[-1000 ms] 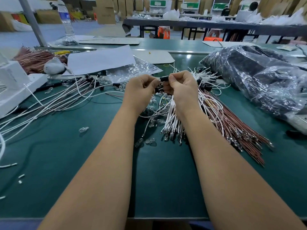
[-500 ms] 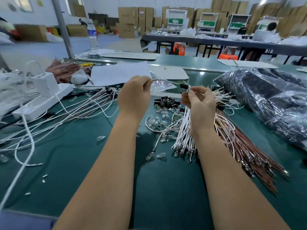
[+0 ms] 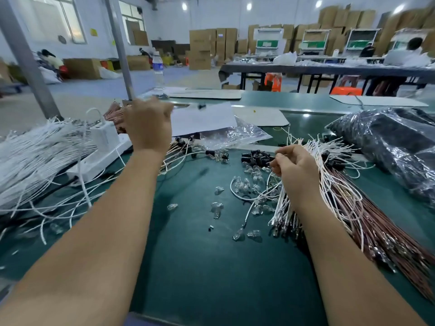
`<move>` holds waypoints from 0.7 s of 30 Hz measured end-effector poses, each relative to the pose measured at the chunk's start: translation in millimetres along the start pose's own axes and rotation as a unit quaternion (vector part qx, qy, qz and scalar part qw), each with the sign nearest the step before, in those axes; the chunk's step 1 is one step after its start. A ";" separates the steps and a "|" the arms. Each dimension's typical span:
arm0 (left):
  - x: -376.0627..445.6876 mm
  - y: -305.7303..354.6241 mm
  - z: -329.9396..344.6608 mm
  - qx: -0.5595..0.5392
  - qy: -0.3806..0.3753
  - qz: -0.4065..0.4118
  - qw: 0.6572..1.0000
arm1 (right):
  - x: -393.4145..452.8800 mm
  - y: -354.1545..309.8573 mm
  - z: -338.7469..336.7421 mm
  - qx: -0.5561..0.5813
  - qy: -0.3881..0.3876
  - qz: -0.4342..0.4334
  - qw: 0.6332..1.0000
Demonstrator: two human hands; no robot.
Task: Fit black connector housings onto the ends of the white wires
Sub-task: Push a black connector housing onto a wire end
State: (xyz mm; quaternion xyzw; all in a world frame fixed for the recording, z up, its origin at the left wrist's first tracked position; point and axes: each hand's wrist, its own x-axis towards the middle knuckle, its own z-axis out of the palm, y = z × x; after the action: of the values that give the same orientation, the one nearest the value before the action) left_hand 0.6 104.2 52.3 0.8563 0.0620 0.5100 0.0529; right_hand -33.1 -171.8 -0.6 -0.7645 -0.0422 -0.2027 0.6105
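A heap of finished white wires [image 3: 35, 156] is seen at the far left of the green bench [image 3: 211, 267]. The left hand [image 3: 148, 128] is raised, fingers closed; what its grip holds cannot be told through blur. A pile of black connector housings [image 3: 256, 157] lies at centre, clear bulbs [image 3: 244, 184] just near it. The right hand [image 3: 296, 170] is closed on a bundle of white wires [image 3: 284, 208]. A black plastic bag [image 3: 388, 142] lies far right.

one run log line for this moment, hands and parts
left hand: raised, swinging a blurred wire left | right hand: shut on bundle of thin white wires | pile of small black connector housings: on green mat
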 end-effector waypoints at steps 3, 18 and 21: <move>-42.3 -19.4 25.6 0.094 -0.197 0.034 0.975 | -0.8 -0.2 -0.5 -0.049 0.008 -0.013 0.999; -32.7 38.3 31.0 -0.182 -0.163 -0.057 0.968 | 7.6 10.3 -15.4 -0.519 0.039 0.054 0.852; -52.3 86.6 34.6 -0.289 -0.280 -0.014 0.915 | 5.7 10.9 -15.9 -0.499 0.039 0.049 0.864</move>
State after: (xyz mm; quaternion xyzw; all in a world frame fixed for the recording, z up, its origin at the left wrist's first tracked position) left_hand 10.9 9.4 3.9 0.9104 -0.0936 0.2440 0.3208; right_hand -28.6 -190.7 -5.8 -0.9595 0.1260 -0.1965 0.1579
